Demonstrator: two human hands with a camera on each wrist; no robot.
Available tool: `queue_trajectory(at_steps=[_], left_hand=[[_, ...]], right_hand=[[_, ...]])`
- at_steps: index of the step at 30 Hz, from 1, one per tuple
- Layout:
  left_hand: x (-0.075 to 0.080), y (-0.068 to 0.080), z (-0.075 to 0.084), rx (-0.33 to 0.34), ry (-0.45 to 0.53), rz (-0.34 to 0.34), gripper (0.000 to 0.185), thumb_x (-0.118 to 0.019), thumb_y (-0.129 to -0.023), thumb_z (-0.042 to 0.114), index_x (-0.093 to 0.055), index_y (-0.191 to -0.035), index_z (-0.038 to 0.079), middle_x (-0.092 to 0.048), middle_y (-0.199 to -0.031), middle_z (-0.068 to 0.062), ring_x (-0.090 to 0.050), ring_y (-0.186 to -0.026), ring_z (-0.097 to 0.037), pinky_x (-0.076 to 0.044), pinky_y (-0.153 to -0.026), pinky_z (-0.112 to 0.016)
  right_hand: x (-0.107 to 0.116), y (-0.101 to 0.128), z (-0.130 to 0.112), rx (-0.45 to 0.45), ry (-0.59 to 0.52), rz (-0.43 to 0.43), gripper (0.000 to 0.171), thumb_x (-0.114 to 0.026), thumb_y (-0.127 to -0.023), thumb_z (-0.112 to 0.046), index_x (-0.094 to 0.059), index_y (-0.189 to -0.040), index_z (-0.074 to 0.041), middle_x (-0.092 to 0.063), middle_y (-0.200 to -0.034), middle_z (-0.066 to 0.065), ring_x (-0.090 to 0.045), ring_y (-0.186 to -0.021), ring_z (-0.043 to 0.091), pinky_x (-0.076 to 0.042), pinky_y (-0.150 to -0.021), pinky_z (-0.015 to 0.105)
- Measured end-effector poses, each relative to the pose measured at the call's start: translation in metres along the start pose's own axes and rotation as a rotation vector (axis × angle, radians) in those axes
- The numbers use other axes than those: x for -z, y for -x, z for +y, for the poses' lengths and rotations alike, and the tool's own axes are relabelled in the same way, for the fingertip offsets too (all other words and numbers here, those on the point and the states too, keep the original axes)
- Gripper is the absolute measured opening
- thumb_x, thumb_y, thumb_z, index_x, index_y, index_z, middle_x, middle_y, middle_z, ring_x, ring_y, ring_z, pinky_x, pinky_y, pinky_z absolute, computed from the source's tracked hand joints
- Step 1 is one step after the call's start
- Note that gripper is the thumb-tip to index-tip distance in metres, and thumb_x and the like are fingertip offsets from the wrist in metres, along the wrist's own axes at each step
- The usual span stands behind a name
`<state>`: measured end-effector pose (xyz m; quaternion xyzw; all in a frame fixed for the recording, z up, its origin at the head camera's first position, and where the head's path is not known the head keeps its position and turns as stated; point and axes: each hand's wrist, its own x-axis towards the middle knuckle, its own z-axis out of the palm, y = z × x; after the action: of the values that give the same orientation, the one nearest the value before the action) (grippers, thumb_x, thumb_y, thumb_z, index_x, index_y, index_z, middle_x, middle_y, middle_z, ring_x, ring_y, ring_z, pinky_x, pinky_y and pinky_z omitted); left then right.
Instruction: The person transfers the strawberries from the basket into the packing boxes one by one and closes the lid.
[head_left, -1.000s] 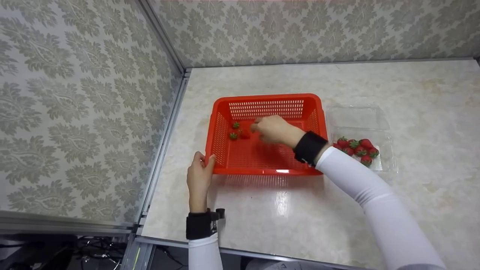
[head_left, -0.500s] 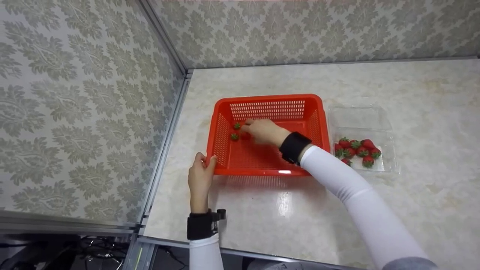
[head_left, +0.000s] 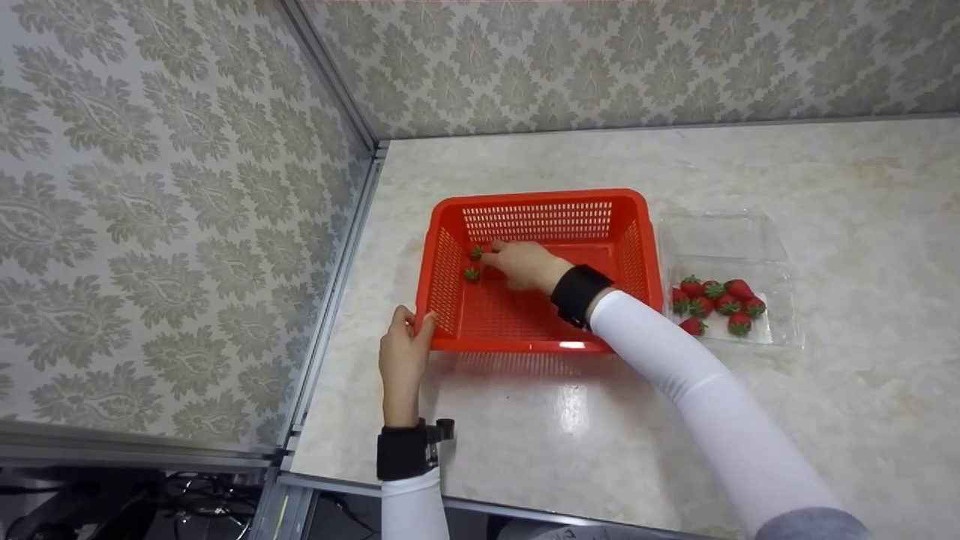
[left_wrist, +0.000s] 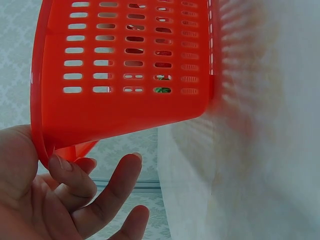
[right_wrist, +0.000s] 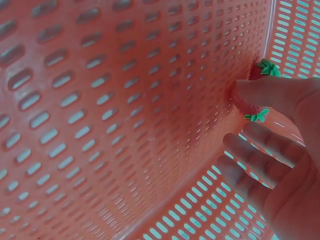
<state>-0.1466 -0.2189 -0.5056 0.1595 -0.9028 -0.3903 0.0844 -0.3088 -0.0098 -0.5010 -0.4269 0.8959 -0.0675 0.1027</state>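
Dark marks on the pale cloth below the bench's front edge are too small to read. Compared with a second ago, the right hand is further left inside the red basket, and the arm now uncovers the strawberry at the near left corner of the clear box. The right hand is loosely spread, its thumb in front of one of the two strawberries whose leafy tops show by the basket's left end; what lies beneath its palm cannot be told from the head view. The left hand pinches the basket's rim at the front left corner, just as before. The basket sits towards the left edge of the bench. Just right of it, the box holds a cluster of strawberries, its lid folded back towards the bench's rear edge.
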Motion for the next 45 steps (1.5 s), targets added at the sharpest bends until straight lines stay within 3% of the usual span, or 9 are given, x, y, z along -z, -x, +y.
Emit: queue_trajectory(at_steps=[6, 17, 28, 45], left_hand=[[0.001, 0.001, 0.000, -0.012, 0.007, 0.003, 0.030, -0.065, -0.098, 0.031, -0.047, -0.088, 0.010, -0.036, -0.060, 0.002, -0.036, -0.052, -0.015, -0.027, -0.050, -0.031], [0.001, 0.001, 0.001, 0.006, 0.007, 0.007, 0.030, -0.066, -0.097, 0.033, -0.049, -0.089, 0.009, -0.038, -0.060, 0.002, -0.037, -0.053, -0.015, -0.028, -0.050, -0.031], [0.002, 0.001, 0.002, 0.024, 0.002, 0.007, 0.030, -0.066, -0.097, 0.034, -0.049, -0.089, 0.010, -0.039, -0.061, 0.002, -0.038, -0.055, -0.016, -0.029, -0.051, -0.032], [0.001, 0.000, 0.000, 0.010, 0.001, 0.007, 0.029, -0.065, -0.097, 0.033, -0.049, -0.089, 0.010, -0.039, -0.060, 0.002, -0.038, -0.054, -0.015, -0.028, -0.050, -0.031]], right_hand=[[-0.004, -0.006, -0.003, -0.006, 0.019, -0.012, 0.037, -0.066, -0.095, -0.006, -0.061, -0.131, -0.013, -0.060, -0.122, 0.013, -0.062, -0.095, 0.028, -0.052, -0.090, 0.042], [-0.005, -0.007, -0.003, 0.016, 0.041, 0.044, 0.027, -0.066, -0.096, -0.007, -0.062, -0.122, -0.007, -0.064, -0.111, 0.015, -0.065, -0.092, 0.032, -0.054, -0.083, 0.045], [-0.006, -0.011, -0.005, -0.007, 0.030, 0.062, 0.030, -0.069, -0.097, -0.016, -0.063, -0.125, -0.009, -0.066, -0.108, 0.013, -0.065, -0.095, 0.031, -0.053, -0.084, 0.045], [-0.005, -0.006, -0.001, 0.018, 0.021, 0.090, 0.021, -0.067, -0.096, -0.012, -0.065, -0.116, -0.006, -0.067, -0.100, 0.014, -0.066, -0.088, 0.032, -0.054, -0.079, 0.046]])
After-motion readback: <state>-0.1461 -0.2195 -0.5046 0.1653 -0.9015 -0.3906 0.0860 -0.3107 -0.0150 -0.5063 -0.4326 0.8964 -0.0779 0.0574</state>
